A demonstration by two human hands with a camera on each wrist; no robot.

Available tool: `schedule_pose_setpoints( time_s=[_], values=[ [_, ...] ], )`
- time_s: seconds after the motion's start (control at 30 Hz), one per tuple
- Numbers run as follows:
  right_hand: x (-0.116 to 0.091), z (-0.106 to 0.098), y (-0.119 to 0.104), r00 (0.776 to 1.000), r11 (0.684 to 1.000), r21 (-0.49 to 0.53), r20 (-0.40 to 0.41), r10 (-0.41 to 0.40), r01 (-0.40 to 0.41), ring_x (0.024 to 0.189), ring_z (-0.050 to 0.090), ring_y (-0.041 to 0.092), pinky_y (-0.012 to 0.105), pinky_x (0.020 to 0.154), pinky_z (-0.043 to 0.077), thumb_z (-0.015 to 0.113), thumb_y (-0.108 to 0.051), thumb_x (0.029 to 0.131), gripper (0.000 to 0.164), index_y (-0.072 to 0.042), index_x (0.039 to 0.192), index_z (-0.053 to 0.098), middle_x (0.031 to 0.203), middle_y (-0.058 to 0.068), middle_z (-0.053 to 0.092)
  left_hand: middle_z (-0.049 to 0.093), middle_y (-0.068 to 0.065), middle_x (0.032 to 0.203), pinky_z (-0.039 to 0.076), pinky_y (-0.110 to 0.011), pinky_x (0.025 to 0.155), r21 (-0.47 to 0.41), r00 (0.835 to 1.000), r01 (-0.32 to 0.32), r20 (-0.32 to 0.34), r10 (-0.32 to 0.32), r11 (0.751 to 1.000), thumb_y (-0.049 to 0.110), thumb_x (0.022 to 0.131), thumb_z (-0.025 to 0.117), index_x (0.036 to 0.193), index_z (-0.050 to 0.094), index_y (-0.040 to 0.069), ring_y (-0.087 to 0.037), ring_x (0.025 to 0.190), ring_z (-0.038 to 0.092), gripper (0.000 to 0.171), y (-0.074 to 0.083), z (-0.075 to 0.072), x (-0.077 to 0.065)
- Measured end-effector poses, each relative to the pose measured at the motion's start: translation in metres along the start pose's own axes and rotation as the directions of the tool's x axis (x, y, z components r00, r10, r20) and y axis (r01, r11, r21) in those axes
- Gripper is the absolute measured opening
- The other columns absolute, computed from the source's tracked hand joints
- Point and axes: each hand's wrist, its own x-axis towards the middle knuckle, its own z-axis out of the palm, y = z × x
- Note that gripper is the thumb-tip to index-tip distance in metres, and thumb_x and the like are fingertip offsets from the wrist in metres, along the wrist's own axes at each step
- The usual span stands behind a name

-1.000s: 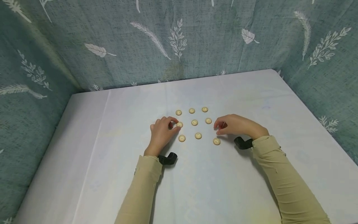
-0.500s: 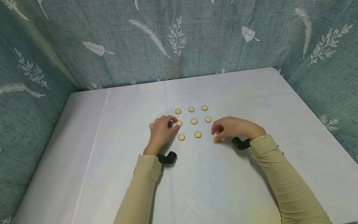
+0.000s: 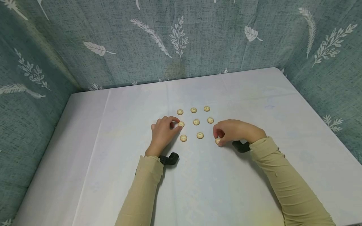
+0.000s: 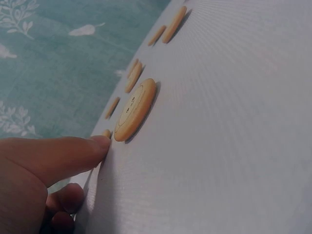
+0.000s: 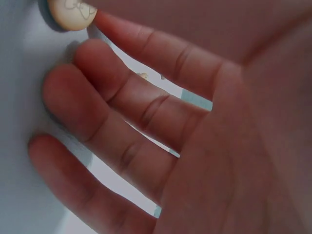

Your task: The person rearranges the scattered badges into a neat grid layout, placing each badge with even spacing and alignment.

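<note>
Several round wooden buttons lie on the white table in three rows. At the left end of the middle row, my left hand (image 3: 162,135) pinches a wooden button (image 3: 181,124) between thumb and index finger. In the left wrist view the thumb mostly hides that button, and the front-left button (image 4: 135,111) lies close by. My right hand (image 3: 238,131) has thumb and index finger at the front-right button (image 3: 217,141), pinching its edges. The right wrist view shows part of this button (image 5: 73,14), with the other fingers bent beside it.
Between the hands lie the centre button (image 3: 196,122) and the front-middle button (image 3: 200,135). The back row includes a button (image 3: 193,110) near the middle. A green leaf-patterned curtain (image 3: 209,37) hangs behind the white table (image 3: 113,175). Each wrist bears a black camera mount (image 3: 169,159).
My right hand has come down and toward me, from above the front-right button to pinching it. The left hand keeps its hold on the middle-left button. The view has shifted slightly.
</note>
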Motion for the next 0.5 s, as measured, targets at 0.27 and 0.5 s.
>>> schedule_pose_setpoints(
  time_s=[0.27, 0.5],
  values=[
    [0.0012, 0.0004, -0.0004, 1.0, 1.0, -0.026, -0.005, -0.002, 0.002, 0.069, 0.045, 0.013, 0.029, 0.063, 0.037, 0.071, -0.015, 0.073, 0.017, -0.017, 0.081, 0.056, 0.073, -0.003, 0.049, 0.047, 0.003, 0.075, 0.023, -0.039, 0.069, -0.008, 1.0, -0.001, 0.002, 0.001, 1.0, 0.037, 0.08, 0.064, 0.097, 0.062, 0.022, -0.017, 0.071, 0.039, 0.022, 0.0023, -0.0006, -0.0003],
    [0.0015, 0.0018, -0.002, 0.999, 0.999, 0.006, -0.004, -0.035, 0.035, 0.071, 0.045, 0.012, 0.029, 0.065, 0.038, 0.069, -0.012, 0.075, 0.017, -0.017, 0.082, 0.055, 0.075, -0.004, 0.049, 0.047, 0.003, 0.074, 0.023, -0.039, 0.069, 0.002, 1.0, 0.013, 0.005, -0.013, 1.0, 0.037, 0.08, 0.064, 0.096, 0.062, 0.022, -0.017, 0.071, 0.04, 0.023, 0.0019, -0.0022, -0.0023]
  ],
)
